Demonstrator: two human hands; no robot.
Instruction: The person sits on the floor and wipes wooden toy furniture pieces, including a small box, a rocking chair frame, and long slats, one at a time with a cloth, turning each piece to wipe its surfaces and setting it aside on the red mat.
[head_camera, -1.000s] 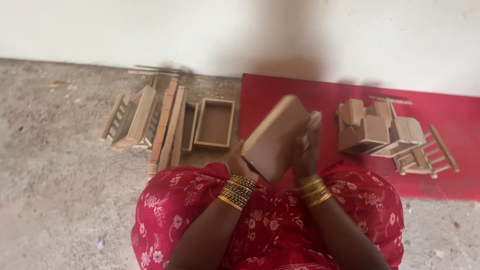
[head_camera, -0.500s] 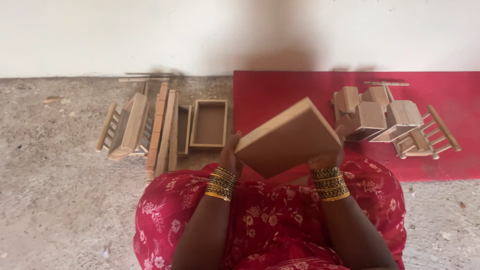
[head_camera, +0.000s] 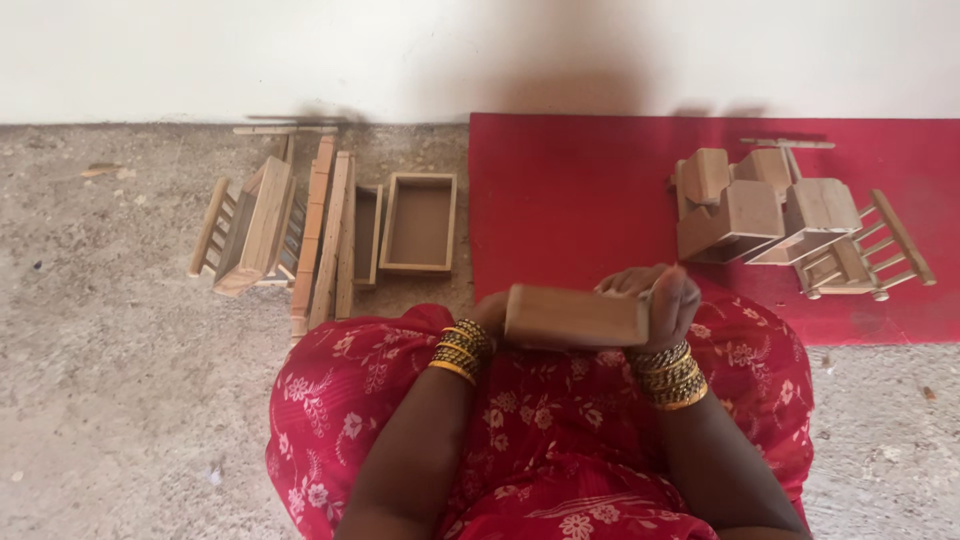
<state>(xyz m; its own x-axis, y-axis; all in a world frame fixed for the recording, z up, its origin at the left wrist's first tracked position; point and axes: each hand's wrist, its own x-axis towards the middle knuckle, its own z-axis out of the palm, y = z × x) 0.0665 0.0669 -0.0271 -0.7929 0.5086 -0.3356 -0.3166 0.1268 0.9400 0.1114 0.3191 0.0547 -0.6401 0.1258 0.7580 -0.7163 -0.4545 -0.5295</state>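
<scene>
Over the lap | wooden box (head_camera: 575, 316) now lowered and turned edge-on, no longer tilted up | left hand (head_camera: 492, 312) and right hand (head_camera: 658, 300) each clasp one end | red mat (head_camera: 570, 200) beyond

the person wears a red garment (head_camera: 560, 440) printed all over with small white and pink flowers and leafy sprigs, the cloth spread wide across the lap. both forearms are bare, no sleeves in sight. each wrist carries a thick stack of bangles, gold ones mixed with dark ones: left bangles (head_camera: 458, 350), right bangles (head_camera: 672, 373).
</scene>
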